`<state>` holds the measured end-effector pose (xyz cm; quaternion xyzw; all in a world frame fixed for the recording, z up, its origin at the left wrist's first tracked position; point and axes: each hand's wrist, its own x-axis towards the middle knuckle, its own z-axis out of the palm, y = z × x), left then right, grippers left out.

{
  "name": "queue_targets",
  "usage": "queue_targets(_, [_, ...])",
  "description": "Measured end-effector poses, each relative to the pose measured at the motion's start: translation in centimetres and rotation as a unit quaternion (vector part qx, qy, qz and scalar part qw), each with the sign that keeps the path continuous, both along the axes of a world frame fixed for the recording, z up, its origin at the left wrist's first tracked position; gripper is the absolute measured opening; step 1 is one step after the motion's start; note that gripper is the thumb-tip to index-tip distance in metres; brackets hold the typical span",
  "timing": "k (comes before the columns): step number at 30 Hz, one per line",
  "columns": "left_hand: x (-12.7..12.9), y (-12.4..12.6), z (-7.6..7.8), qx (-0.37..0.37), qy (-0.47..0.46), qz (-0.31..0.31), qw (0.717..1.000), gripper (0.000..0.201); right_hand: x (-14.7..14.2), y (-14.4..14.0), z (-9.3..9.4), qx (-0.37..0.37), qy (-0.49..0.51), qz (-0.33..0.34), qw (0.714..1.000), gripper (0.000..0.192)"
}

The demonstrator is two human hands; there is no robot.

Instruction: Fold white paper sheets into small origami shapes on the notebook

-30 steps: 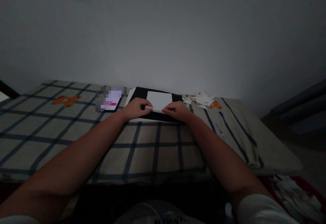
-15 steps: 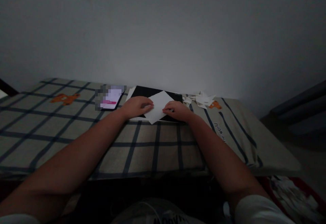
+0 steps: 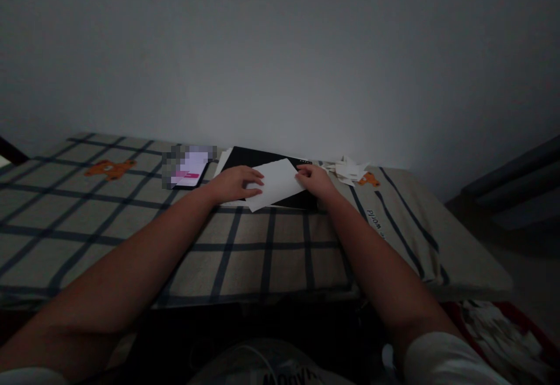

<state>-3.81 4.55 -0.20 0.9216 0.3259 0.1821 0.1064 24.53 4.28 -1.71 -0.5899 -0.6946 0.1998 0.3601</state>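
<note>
White sheet of paper (image 3: 276,183) lying on a black board (image 3: 262,158).

The paper is plain, white and flat, turned at a slant so one corner points toward the near edge and hangs just past the board onto the checked cloth. The board is dark, rectangular and flat, lying at the far side of the cloth near the wall, with the sheet covering its middle.

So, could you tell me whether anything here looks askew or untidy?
The white paper sheet lies skewed across the black board, one corner overhanging its near edge, with the left hand and right hand on its sides. Small paper scraps lie heaped nearby.
</note>
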Motion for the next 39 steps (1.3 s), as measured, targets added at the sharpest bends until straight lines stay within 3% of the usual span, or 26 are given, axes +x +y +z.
queue_targets(9, [0.1, 0.4, -0.4, 0.010, -0.020, -0.002, 1.000, 0.029, -0.6, 0.2, 0.2, 0.018, 0.049, 0.005, 0.999, 0.054])
queue_targets(15, [-0.3, 0.9, -0.9, 0.045, -0.015, 0.055, 0.997, 0.034, -0.8, -0.6, 1.1, 0.112, 0.004, 0.079, 0.991, 0.036])
queue_targets(20, [-0.5, 1.1, -0.9, 0.060, -0.002, 0.117, 0.991, 0.038, -1.4, -1.2, 1.2, 0.139, -0.034, 0.129, 0.981, 0.026])
queue_targets(27, [-0.3, 0.9, -0.6, 0.023, 0.001, 0.161, 0.987, 0.049, -1.2, -1.3, 0.8, 0.151, -0.081, 0.197, 0.965, 0.025])
queue_targets(33, [0.0, 0.6, -0.5, -0.008, 0.007, 0.161, 0.987, 0.061, -1.3, -1.7, 1.2, 0.147, -0.112, 0.259, 0.948, 0.023])
queue_targets(39, [0.2, 0.4, -0.4, -0.023, 0.042, 0.159, 0.986, 0.061, -1.6, -1.5, 0.9, 0.139, -0.144, 0.260, 0.945, 0.024])
